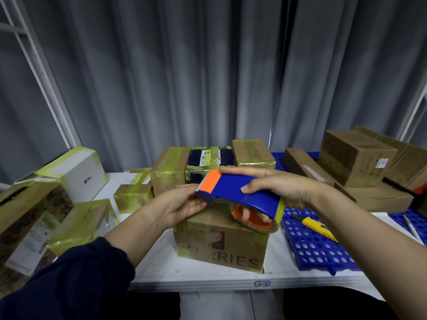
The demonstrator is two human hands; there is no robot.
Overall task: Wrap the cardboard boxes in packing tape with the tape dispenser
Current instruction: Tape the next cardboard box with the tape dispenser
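A person's two forearms reach forward from the bottom of the view, the left in a dark navy sleeve. Below them runs the front edge of a white tabletop (203, 277) with a small handwritten label.

Just past that edge sits a cardboard box (219, 248) with printed letters on its front. Yellowish tape already covers its corners and edges, so this appears to be the box being wrapped.

Directly above this box, the right hand (279, 188) grips a blue and orange tape dispenser (233, 190). The thumb is on the near side, the fingers lie over the top, and one finger shows through the orange core of the tape roll (256, 219). The roll's lower edge rests on the box top. The toothed orange cutter end points left.

The left hand (180, 204) meets that cutter end, palm turned up. Its fingertips are hidden behind the dispenser, so I cannot tell whether they pinch the tape end or only steady the tool. It is probably there to find the loose end before the next strip.

To the right lies a blue perforated mat (323, 252) with a yellow utility knife (320, 227) on it, within easy reach.

To the left, several taped boxes (85, 225) are crowded together, with a white box (85, 175) behind them. They look finished and set aside.

Behind the work, a row of more taped packages (169, 172) includes a black box (211, 161).

At far right stands a stack of plain brown boxes (355, 158) with little tape showing, likely waiting their turn.

A grey curtain (208, 65) hangs behind everything.
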